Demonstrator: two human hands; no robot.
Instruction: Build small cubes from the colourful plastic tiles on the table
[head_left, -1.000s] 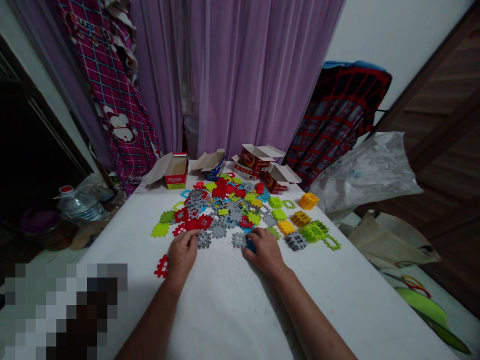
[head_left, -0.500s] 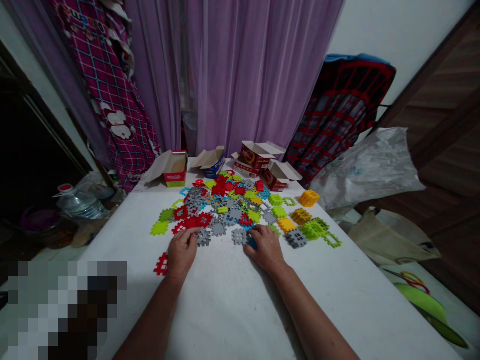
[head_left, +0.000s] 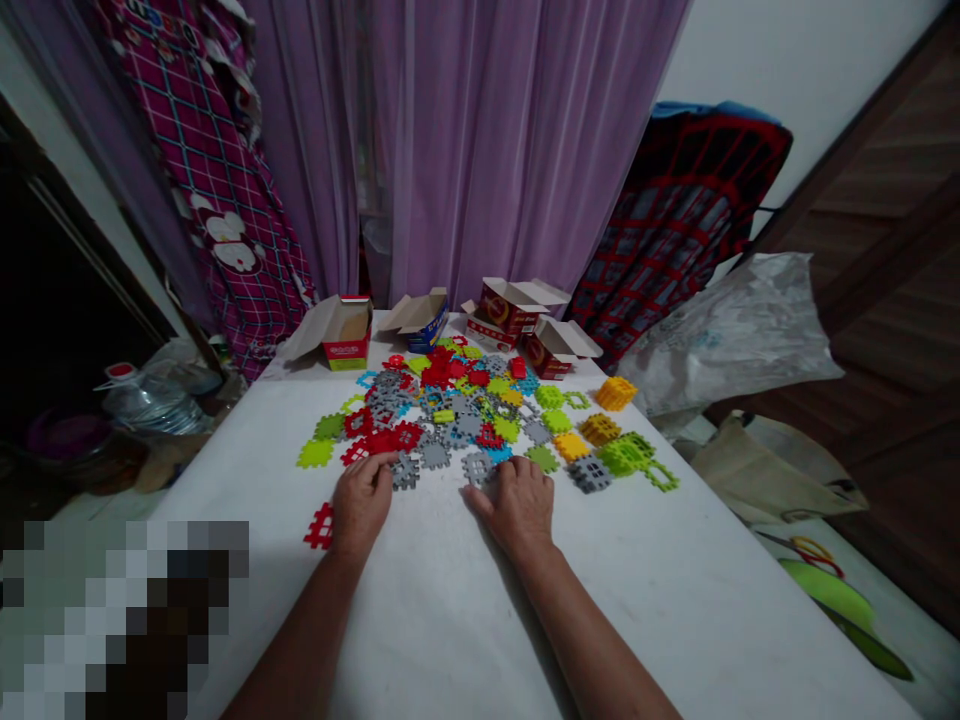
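Observation:
My left hand (head_left: 361,505) rests on the white table (head_left: 442,610), fingertips at the edge of a heap of plastic waffle-shaped building pieces (head_left: 450,410). It holds nothing visible. A single red piece (head_left: 322,526) lies left of that hand, and a grey piece (head_left: 405,472) lies just past its fingers. My right hand (head_left: 516,505) lies flat with its fingers against a grey piece (head_left: 477,467), and its palm hides whatever is beneath. Assembled cubes of yellow (head_left: 616,393), green (head_left: 624,456) and grey (head_left: 590,473) pieces stand to the right.
Open cardboard boxes (head_left: 346,335) (head_left: 510,312) line the table's far edge before a purple curtain (head_left: 465,150). A plastic bag (head_left: 727,335) lies beyond the right edge, a water bottle (head_left: 150,405) beyond the left. A blurred patch covers the lower left.
My right hand has slid left and now covers the blue piece that showed under its fingers. My left hand has barely moved. The whole view has shifted slightly with my head.

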